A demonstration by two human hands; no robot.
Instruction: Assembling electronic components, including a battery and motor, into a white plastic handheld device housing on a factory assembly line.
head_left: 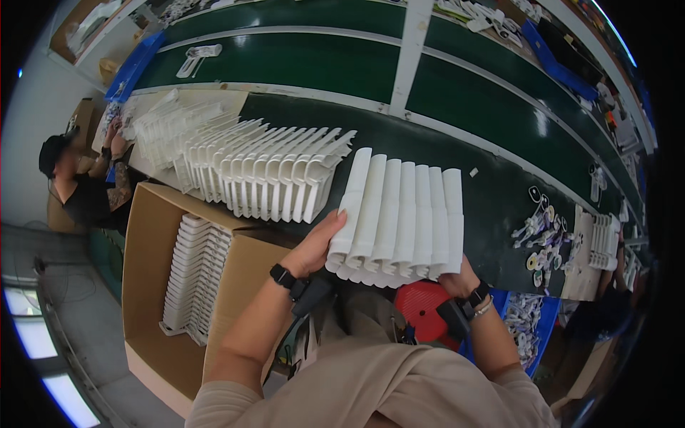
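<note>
To the right of the cardboard box (141, 267), your left hand (317, 246) and right hand (460, 277) gripped opposite sides of a bundle of white plastic pieces (405, 214), while nested white parts (196, 274) sat inside that box and a long white row (275, 170) stood just beyond it.

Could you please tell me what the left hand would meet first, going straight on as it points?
The left hand holds the stack of white parts, so likely that stack comes first; beyond it, depth is unclear.
</note>
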